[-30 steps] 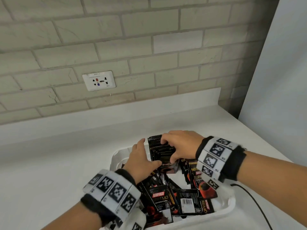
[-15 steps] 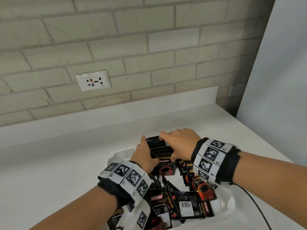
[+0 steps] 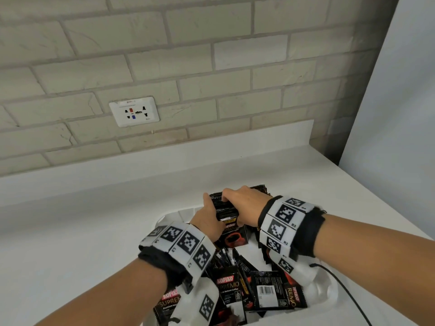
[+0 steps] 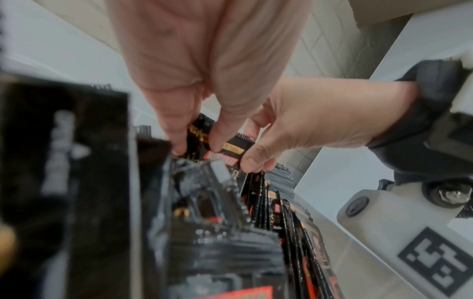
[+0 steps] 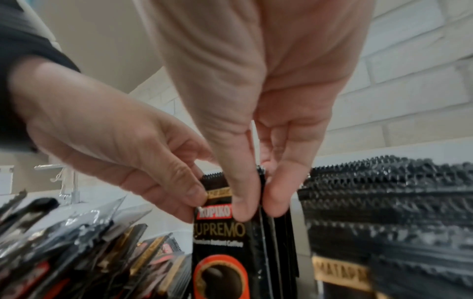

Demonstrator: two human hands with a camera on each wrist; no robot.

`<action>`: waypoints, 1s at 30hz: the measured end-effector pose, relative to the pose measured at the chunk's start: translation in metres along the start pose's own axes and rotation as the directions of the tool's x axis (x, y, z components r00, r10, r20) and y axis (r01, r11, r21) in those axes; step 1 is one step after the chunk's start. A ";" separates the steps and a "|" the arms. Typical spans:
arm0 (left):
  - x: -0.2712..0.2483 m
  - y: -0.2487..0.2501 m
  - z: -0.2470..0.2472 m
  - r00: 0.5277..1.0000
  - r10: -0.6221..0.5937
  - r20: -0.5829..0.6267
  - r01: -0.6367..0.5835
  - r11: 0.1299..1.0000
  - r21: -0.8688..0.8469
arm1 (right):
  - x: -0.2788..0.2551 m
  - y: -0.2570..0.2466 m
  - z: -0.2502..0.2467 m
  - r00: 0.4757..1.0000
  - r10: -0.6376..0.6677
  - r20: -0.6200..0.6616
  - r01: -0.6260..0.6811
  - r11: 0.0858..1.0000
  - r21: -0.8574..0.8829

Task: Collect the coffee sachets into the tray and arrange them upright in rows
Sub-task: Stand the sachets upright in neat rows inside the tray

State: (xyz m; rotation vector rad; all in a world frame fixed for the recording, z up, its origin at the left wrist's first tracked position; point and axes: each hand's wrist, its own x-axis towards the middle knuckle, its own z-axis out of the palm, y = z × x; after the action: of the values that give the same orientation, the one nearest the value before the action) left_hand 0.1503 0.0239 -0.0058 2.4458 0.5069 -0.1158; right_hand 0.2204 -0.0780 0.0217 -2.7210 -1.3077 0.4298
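Note:
A white tray (image 3: 178, 214) sits on the counter near me, full of black Kopiko coffee sachets. Both hands hold one upright bunch of sachets (image 3: 226, 211) at the tray's far end. My left hand (image 3: 209, 215) pinches its left edge, its fingers (image 4: 179, 141) curled onto the top. My right hand (image 5: 258, 206) pinches the bunch (image 5: 225, 242) between thumb and fingers. A packed upright row of sachets (image 5: 396, 202) stands just to the right of it. Loose sachets (image 3: 266, 290) lie tumbled in the tray's near half, partly hidden by my wrists.
The white counter (image 3: 94, 231) runs to a brick wall with a wall socket (image 3: 134, 111). A pale panel (image 3: 395, 114) closes off the right side. A black cable (image 3: 341, 285) trails over the counter beside the tray's right rim.
My left hand has slid forward and closed onto the left edge of the bunch. The right hand has kept its grip, and both hands have shifted slightly towards the far end.

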 end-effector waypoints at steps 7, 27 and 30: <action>0.002 0.001 -0.004 1.000 -0.005 0.021 0.005 1.000 0.004 | 0.000 0.002 0.001 0.994 0.106 0.008 -0.105 0.975 0.193; -0.078 -0.005 -0.119 0.987 0.161 -0.028 -0.164 0.978 -0.130 | -0.090 -0.006 -0.026 0.987 -0.037 0.154 0.006 0.979 0.202; -0.108 -0.022 -0.131 0.975 0.211 -0.075 -0.223 0.946 -0.235 | -0.094 -0.012 -0.003 0.946 -0.054 0.319 -0.002 0.985 0.171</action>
State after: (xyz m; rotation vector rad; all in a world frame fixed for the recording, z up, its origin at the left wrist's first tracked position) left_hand 0.0370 0.0834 0.1080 2.2497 0.2512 0.0937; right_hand 0.1562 -0.1430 0.0466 -2.5640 -1.3024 0.9726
